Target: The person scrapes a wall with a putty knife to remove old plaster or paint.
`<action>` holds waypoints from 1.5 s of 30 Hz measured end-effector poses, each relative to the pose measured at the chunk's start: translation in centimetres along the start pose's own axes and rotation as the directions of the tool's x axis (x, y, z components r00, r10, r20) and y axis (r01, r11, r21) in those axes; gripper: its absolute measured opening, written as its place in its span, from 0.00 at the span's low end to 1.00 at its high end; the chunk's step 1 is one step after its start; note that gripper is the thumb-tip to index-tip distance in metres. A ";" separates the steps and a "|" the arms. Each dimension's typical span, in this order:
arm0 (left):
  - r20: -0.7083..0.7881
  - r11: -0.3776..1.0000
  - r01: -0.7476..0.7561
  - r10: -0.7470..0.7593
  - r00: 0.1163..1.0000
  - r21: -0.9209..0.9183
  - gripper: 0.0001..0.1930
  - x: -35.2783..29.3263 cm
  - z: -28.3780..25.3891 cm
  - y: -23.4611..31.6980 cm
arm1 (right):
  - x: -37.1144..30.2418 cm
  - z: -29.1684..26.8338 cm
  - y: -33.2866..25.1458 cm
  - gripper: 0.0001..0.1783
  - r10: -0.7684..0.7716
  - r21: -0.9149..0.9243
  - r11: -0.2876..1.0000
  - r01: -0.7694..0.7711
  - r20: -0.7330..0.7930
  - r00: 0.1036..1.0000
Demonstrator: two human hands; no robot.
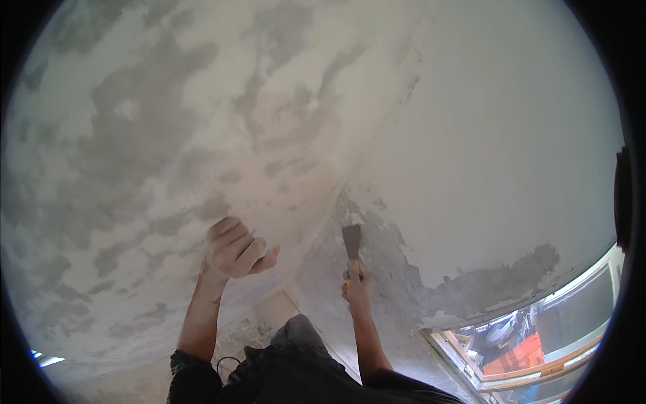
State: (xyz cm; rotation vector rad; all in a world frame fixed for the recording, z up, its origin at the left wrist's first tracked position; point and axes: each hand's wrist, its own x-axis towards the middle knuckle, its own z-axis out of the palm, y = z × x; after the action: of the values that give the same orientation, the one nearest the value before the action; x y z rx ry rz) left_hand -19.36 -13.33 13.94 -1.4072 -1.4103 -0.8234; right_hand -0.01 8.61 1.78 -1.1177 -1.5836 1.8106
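Note:
My right hand (357,285) is wrapped round the handle of a scraper (352,241), a bit of yellow showing at the grip. Its wide, flat blade points up over a bare grey patch (387,250) beside the line where two plastered surfaces meet. Whether the blade touches the plaster I cannot tell. Raised before the blotchy white-and-grey surface (151,121), my left hand (235,248) has its fingers curled in and its thumb sticking out. Nothing shows in it.
Smooth pale plaster (498,135) spreads over the right side, with a ragged grey strip (501,279) along its lower part. At the lower right is a wood-framed window (518,377), with an orange thing (517,355) visible through it. A dark object (622,198) stands at the right rim.

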 end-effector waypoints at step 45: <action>-0.139 0.999 0.024 -0.027 0.990 -0.024 0.13 -0.7 0.8 -0.8 | 1.4 0.7 1.7 0.15 0.000 0.085 0.996 -0.002 0.021 1.000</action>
State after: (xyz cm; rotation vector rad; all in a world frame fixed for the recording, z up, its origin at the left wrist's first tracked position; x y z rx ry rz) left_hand -20.39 -12.91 13.12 -1.3241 -1.3185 -0.9383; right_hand -1.07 8.93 -0.20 -1.0638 -1.5034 1.8778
